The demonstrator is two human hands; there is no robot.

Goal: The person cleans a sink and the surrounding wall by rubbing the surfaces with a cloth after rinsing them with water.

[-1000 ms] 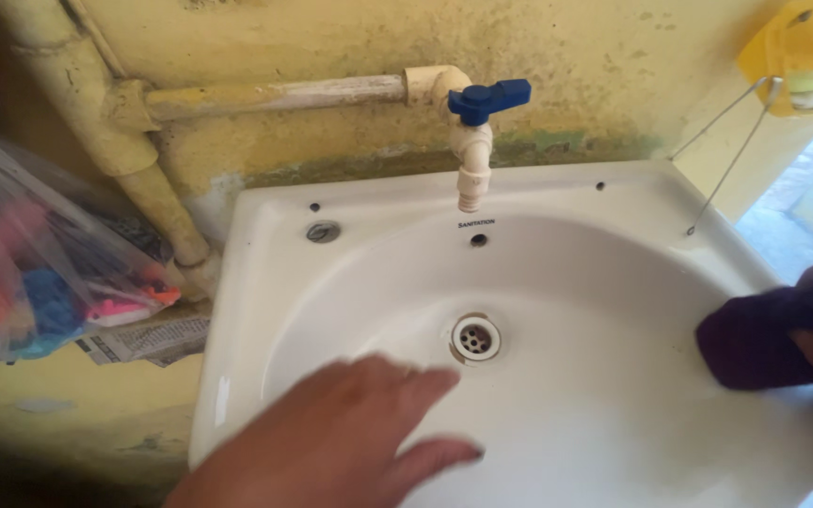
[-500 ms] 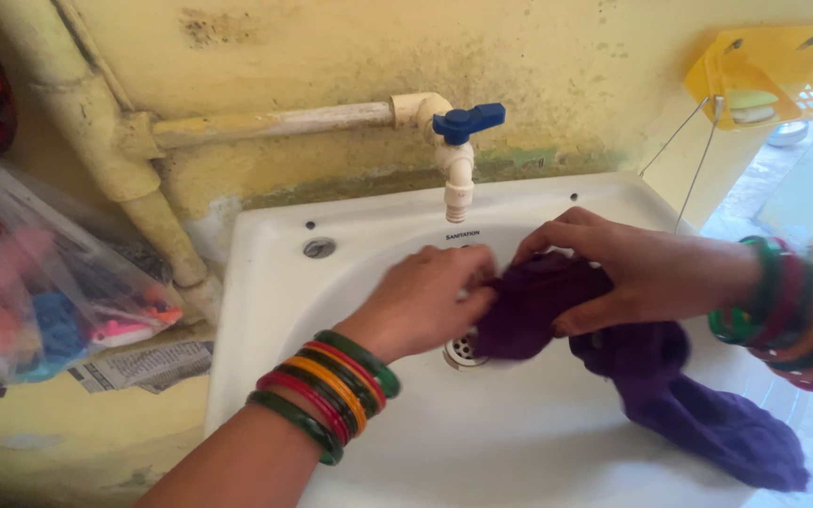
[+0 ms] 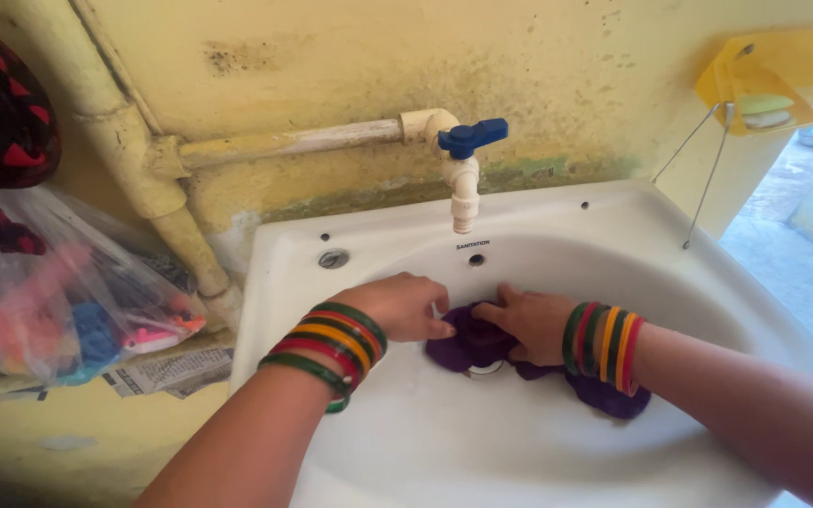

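Both sets of fingers are now flat and close together, pressing down on the purple cloth (image 3: 482,343) at the bottom of the white basin (image 3: 613,282). Half a second ago the cloth was held up between pinching fingertips with a long tail trailing toward four o'clock; now it is bunched low over the drain, which shows only as a sliver of metal beneath it. The left hand (image 3: 405,306) rests at the cloth's nine o'clock edge, fingertips touching the fabric. The right hand (image 3: 531,322) lies on top of the cloth, knuckles bent, holding it against the porcelain rather than gripping it. A fold of the cloth spills out toward five o'clock under the right wrist. I judge the wad is being pushed over the drain opening.

Coloured bangles (image 3: 331,350) ring both wrists. At twelve o'clock the blue-handled tap (image 3: 465,169) hangs just above the hands; no water shows. At two o'clock a yellow soap holder (image 3: 783,75) clings to the wall. At nine o'clock a clear plastic bag (image 3: 68,301) sits over newspaper (image 3: 171,372).
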